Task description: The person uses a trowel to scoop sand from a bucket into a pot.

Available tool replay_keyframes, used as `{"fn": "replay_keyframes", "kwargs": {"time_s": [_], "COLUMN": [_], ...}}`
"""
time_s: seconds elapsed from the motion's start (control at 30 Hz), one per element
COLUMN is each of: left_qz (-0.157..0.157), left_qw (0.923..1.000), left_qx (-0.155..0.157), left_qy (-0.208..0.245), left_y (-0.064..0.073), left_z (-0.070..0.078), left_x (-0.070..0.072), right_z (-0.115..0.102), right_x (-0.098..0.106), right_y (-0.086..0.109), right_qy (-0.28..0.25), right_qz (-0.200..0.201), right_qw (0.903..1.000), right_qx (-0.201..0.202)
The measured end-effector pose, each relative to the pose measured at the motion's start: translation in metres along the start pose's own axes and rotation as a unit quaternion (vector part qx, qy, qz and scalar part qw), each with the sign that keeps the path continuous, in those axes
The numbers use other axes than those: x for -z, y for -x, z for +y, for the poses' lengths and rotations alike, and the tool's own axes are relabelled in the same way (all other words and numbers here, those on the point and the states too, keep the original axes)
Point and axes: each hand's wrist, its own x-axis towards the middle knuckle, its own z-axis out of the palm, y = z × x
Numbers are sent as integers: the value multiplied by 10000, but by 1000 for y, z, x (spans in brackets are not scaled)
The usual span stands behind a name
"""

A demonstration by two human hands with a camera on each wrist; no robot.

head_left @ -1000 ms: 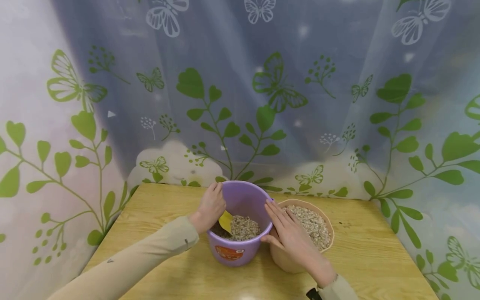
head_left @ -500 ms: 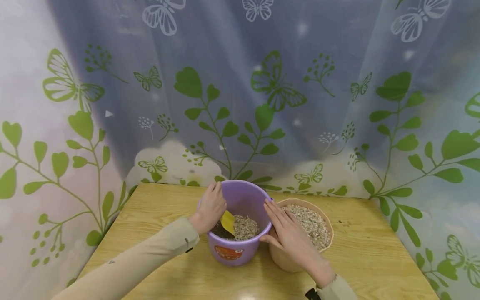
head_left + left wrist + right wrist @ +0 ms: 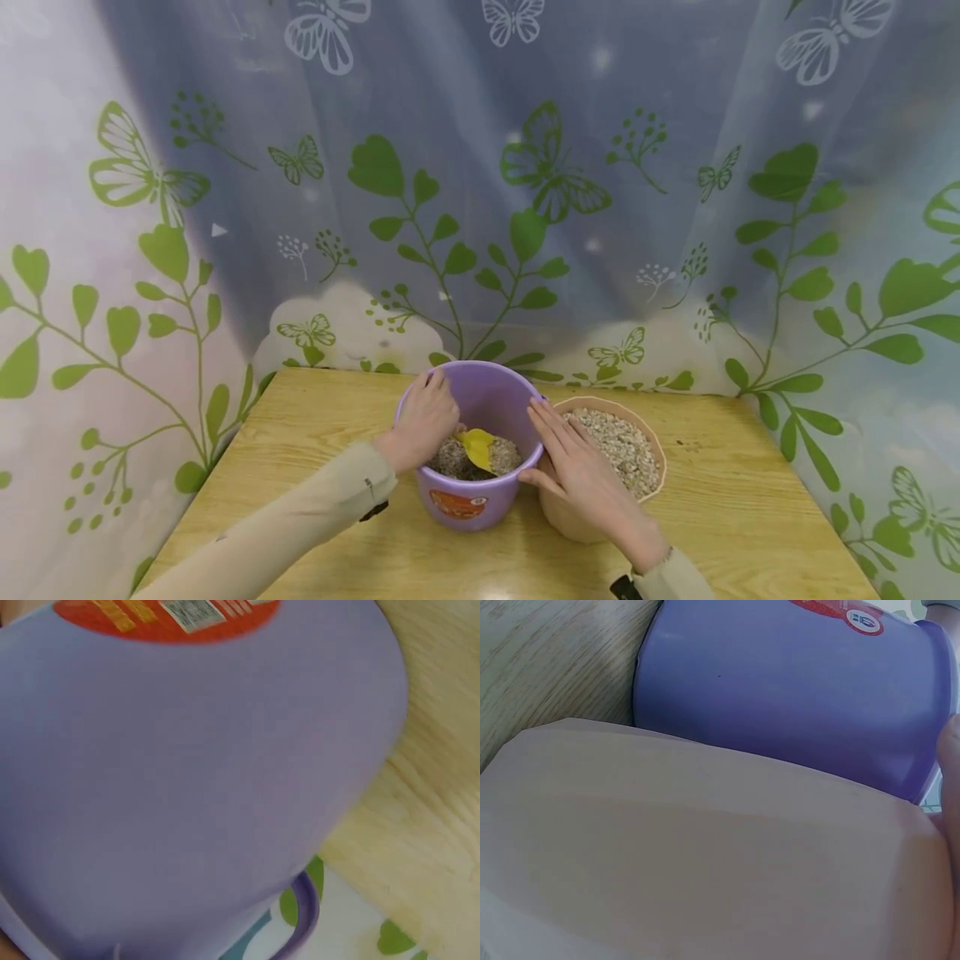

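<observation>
In the head view my left hand (image 3: 425, 421) reaches over the near-left rim of a purple bucket (image 3: 506, 504), gripping a small yellow shovel (image 3: 477, 447). Its blade lies at the loose grainy material (image 3: 453, 460) inside; the handle is hidden by the hand. My right hand (image 3: 581, 467) rests with straight fingers against the bucket's right rim, thumb spread toward the near side. Beneath that hand stands a peach-coloured pot (image 3: 570, 521) filled with pale gravel (image 3: 618, 446). The left wrist view is mostly bucket wall (image 3: 187, 765). Pot and bucket stand side by side in the right wrist view.
Both containers stand on a wooden table (image 3: 750, 492). A curtain (image 3: 450, 208) printed with leaves and butterflies hangs behind and around it. A purple handle (image 3: 304, 915) sticks out from the bucket in the left wrist view.
The yellow shovel has shifted right within the bucket and turned, showing more of its blade. My left hand has moved slightly right and down; the right hand has stayed on the rim.
</observation>
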Motion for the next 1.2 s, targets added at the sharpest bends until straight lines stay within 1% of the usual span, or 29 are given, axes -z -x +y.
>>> {"fn": "replay_keyframes", "kwargs": {"time_s": [0.2,0.27,0.33,0.5,0.57,0.63,0.7,0.83,0.9,0.97,1.07,1.2], "left_qz": [147,306,508,1048,1232,1338,1336,1080,1039,1144,1355,1413], "left_qw": [9973,9950,9930,9877,9845,9813,9789,9737,9709,9687,9676,9671], "left_qx": [235,364,469,643,705,771,855,1098,1209,1263,1282,1316], "left_qy": [683,876,957,964,1032,1153,1288,1679,1789,1803,1700,1657], "left_y": [5,9,12,18,20,22,24,31,35,38,41,44], "left_z": [1,1,-1,-4,-6,-7,-8,-11,-12,-14,-17,-21], "left_x": [9,11,12,10,9,9,10,13,14,14,13,15], "right_z": [0,-1,-1,-2,-2,-2,-1,-1,-1,-1,-2,-2], "right_x": [1,0,0,0,1,0,0,0,0,0,0,1], "right_y": [1,1,1,1,1,2,2,3,3,3,2,3], "right_qy": [-20,-31,-12,-17,-23,-10,-3,8,5,-4,-29,-21], "right_qz": [-8,-2,5,-22,-46,-52,-51,-21,-5,0,-3,-2], "right_qw": [10000,10000,10000,10000,10000,9999,9999,10000,10000,10000,10000,10000], "right_qx": [-18,-27,-35,-40,-62,-85,-103,-90,-83,-86,-88,-82]}}
